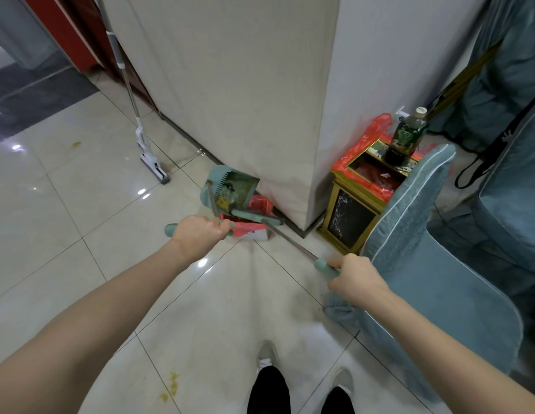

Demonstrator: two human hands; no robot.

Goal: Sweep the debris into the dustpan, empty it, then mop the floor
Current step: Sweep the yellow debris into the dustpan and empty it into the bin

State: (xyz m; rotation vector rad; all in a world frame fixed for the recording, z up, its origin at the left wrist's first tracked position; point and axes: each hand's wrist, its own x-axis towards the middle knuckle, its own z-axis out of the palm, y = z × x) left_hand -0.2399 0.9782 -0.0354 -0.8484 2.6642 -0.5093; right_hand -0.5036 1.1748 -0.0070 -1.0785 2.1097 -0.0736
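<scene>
While the left hand (197, 234) clenches the teal grip of the dustpan handle (212, 201), the right hand (354, 277) wraps around the teal grip of the broom handle (293, 245), so both fists are closed on tools. Just beyond the left fist the dustpan (230, 185) stands tilted against the foot of a pillar draped in pale cloth (245, 100), with yellowish and greenish debris (227, 197) lying inside it. From the right fist the metal shaft runs up and left to the broom head (255, 218), which sits just past the left knuckles, touching red plastic litter (245, 228) on the floor below the dustpan mouth. Farther out from the left hand, a flat mop (146, 156) leans against the same pillar, its head on the tiled floor (81, 234). Beyond the right hand stands a gold-framed bin (350, 216) lined with a red bag, a dark bottle (405, 138) on its top. Right beside the right wrist is a chair in a blue cover (433, 264). Yellow stains (170, 386) mark the tiles beneath the left forearm, near the person's shoes (266, 357).
</scene>
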